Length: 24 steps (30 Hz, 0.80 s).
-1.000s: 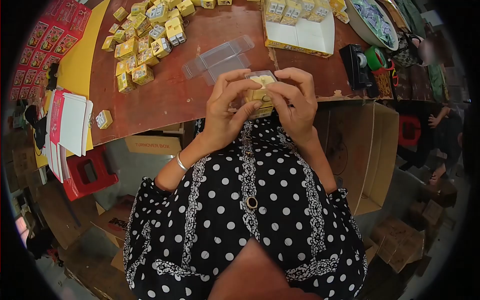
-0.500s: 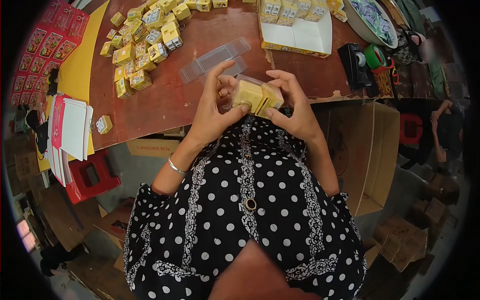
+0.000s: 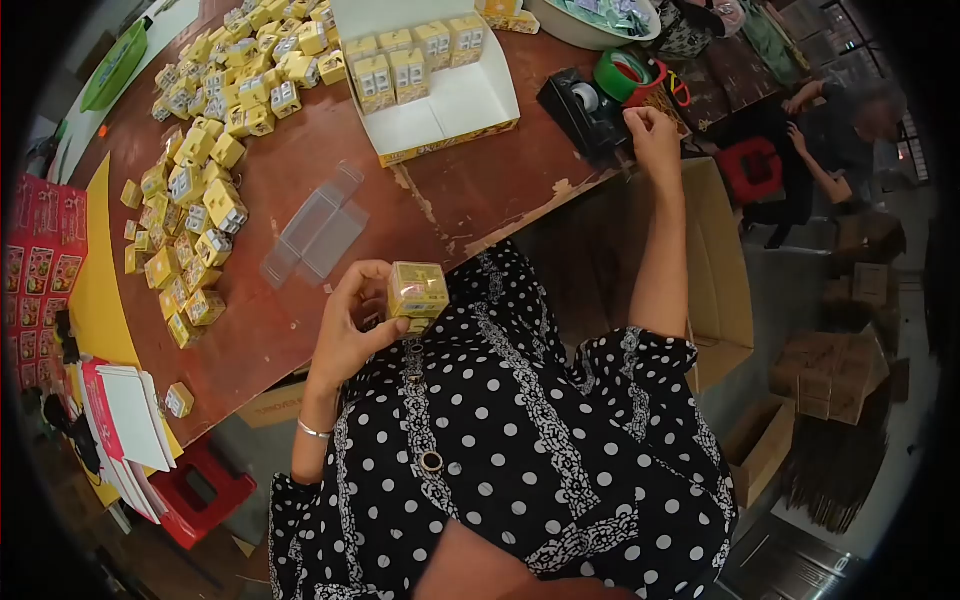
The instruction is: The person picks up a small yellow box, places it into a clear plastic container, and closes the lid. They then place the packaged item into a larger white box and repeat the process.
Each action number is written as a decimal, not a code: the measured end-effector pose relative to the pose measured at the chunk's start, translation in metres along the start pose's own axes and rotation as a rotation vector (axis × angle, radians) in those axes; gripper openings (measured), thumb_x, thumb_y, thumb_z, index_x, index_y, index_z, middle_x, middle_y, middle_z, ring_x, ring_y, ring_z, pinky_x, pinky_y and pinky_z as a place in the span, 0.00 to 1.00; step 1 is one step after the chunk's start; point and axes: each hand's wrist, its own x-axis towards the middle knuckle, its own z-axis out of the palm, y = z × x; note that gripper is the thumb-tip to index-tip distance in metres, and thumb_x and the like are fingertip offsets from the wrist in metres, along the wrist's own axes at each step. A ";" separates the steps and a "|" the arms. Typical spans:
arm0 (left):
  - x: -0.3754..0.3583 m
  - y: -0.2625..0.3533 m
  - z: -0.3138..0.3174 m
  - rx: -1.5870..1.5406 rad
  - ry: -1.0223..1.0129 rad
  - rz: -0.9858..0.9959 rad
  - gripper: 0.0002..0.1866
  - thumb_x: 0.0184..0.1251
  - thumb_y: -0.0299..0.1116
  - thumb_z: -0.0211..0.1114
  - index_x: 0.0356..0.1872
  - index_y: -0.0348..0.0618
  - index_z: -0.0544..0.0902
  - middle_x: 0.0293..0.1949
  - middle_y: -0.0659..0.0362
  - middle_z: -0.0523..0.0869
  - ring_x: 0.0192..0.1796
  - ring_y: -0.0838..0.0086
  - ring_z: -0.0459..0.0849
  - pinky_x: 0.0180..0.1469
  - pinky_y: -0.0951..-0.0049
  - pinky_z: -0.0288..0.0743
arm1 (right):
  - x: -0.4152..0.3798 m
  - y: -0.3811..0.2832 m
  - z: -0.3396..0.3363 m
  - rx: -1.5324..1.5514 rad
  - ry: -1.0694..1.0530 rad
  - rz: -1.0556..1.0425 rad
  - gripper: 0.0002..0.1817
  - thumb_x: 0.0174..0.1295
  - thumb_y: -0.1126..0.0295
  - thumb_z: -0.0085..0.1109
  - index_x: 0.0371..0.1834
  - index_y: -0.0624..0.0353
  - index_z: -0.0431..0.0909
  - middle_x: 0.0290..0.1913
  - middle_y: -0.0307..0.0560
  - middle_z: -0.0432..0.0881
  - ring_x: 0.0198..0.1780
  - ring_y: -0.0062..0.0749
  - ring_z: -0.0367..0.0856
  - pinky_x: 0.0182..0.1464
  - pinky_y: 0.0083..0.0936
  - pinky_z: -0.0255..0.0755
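Observation:
My left hand (image 3: pixel 355 322) grips a small yellow box in clear plastic (image 3: pixel 418 288) between thumb and fingers, just beyond the table's near edge. Out to the right, my right hand (image 3: pixel 656 142) has its fingertips pinched together beside a black tape dispenser (image 3: pixel 582 125); whatever they hold is too small to make out. Flat on the table, left of the held box, lies an unfolded clear plastic case (image 3: pixel 318 235). A display carton (image 3: pixel 440 125) with a white inside stands farther back, partly filled with upright yellow boxes (image 3: pixel 408 75).
Many loose yellow boxes (image 3: pixel 195 220) are heaped on the left of the table (image 3: pixel 270 345). Green tape (image 3: pixel 614 75) and scissors (image 3: pixel 680 90) lie near the dispenser. A bowl of packets (image 3: pixel 590 35) stands behind. Another person (image 3: pixel 840 130) sits at far right.
My right hand has let go of the yellow box and moved right to the tape dispenser, its fingertips now pinched. My left hand keeps the box. The view has turned rightward.

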 end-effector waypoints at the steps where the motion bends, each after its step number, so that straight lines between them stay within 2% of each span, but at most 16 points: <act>1: 0.002 -0.001 0.000 0.001 -0.007 0.008 0.28 0.57 0.24 0.75 0.59 0.43 0.75 0.48 0.62 0.86 0.52 0.78 0.84 0.58 0.72 0.76 | 0.005 0.011 -0.001 -0.012 -0.150 0.064 0.15 0.69 0.60 0.65 0.42 0.64 0.86 0.33 0.37 0.85 0.33 0.22 0.80 0.39 0.28 0.76; 2: 0.003 -0.001 0.001 0.000 -0.008 0.008 0.28 0.57 0.24 0.75 0.59 0.43 0.75 0.48 0.62 0.86 0.52 0.78 0.84 0.58 0.72 0.76 | 0.010 0.021 -0.001 -0.022 -0.301 0.128 0.16 0.70 0.59 0.64 0.42 0.65 0.86 0.30 0.36 0.83 0.32 0.20 0.79 0.36 0.28 0.75; 3: 0.005 -0.002 0.001 -0.019 -0.022 -0.004 0.28 0.57 0.24 0.75 0.58 0.43 0.75 0.48 0.62 0.86 0.52 0.77 0.84 0.59 0.72 0.76 | 0.015 0.027 -0.002 -0.022 -0.301 0.127 0.16 0.70 0.59 0.64 0.42 0.65 0.86 0.30 0.36 0.83 0.32 0.20 0.79 0.36 0.28 0.75; 5: 0.006 -0.003 0.002 -0.037 -0.034 -0.021 0.28 0.56 0.25 0.76 0.58 0.43 0.75 0.48 0.61 0.86 0.53 0.76 0.84 0.59 0.71 0.76 | 0.019 0.038 -0.001 0.157 -0.562 0.216 0.14 0.70 0.62 0.63 0.40 0.64 0.86 0.28 0.35 0.81 0.31 0.19 0.78 0.34 0.27 0.73; 8: 0.007 -0.005 0.001 -0.050 -0.021 -0.016 0.28 0.56 0.25 0.76 0.58 0.43 0.75 0.49 0.60 0.86 0.54 0.76 0.84 0.59 0.70 0.76 | 0.015 0.011 -0.010 0.173 -0.592 0.346 0.11 0.71 0.63 0.64 0.41 0.62 0.85 0.31 0.34 0.81 0.33 0.18 0.78 0.32 0.24 0.71; 12: 0.006 -0.004 -0.001 -0.029 -0.017 -0.015 0.29 0.57 0.26 0.77 0.59 0.42 0.75 0.50 0.59 0.86 0.55 0.75 0.84 0.60 0.69 0.77 | 0.004 0.009 -0.006 0.360 -0.524 0.404 0.10 0.73 0.65 0.63 0.43 0.62 0.84 0.35 0.34 0.83 0.35 0.19 0.79 0.34 0.20 0.75; 14: 0.007 -0.003 -0.001 -0.035 -0.012 -0.005 0.29 0.57 0.26 0.77 0.59 0.42 0.75 0.51 0.59 0.86 0.55 0.75 0.84 0.60 0.69 0.77 | 0.000 0.012 -0.007 0.501 -0.505 0.471 0.14 0.75 0.60 0.61 0.48 0.61 0.83 0.60 0.44 0.82 0.57 0.23 0.81 0.52 0.28 0.81; 18: 0.005 -0.006 0.001 -0.081 -0.020 0.002 0.30 0.57 0.25 0.77 0.60 0.42 0.74 0.51 0.59 0.86 0.56 0.74 0.84 0.62 0.68 0.77 | -0.025 0.021 -0.012 0.740 -0.349 0.459 0.13 0.76 0.63 0.60 0.48 0.64 0.81 0.61 0.47 0.82 0.58 0.26 0.81 0.55 0.30 0.84; 20: 0.006 -0.006 0.003 -0.096 -0.025 0.009 0.30 0.57 0.25 0.77 0.60 0.42 0.74 0.52 0.59 0.86 0.56 0.74 0.84 0.62 0.68 0.76 | -0.039 0.026 -0.006 0.868 -0.237 0.440 0.11 0.74 0.68 0.62 0.44 0.68 0.81 0.70 0.56 0.73 0.49 0.28 0.84 0.53 0.27 0.86; 24: 0.004 -0.002 0.004 -0.106 -0.020 0.027 0.30 0.58 0.25 0.77 0.61 0.41 0.74 0.53 0.58 0.86 0.57 0.73 0.84 0.64 0.68 0.76 | -0.057 0.040 0.016 0.867 -0.141 0.405 0.09 0.73 0.70 0.62 0.44 0.68 0.81 0.69 0.55 0.74 0.48 0.26 0.84 0.53 0.25 0.85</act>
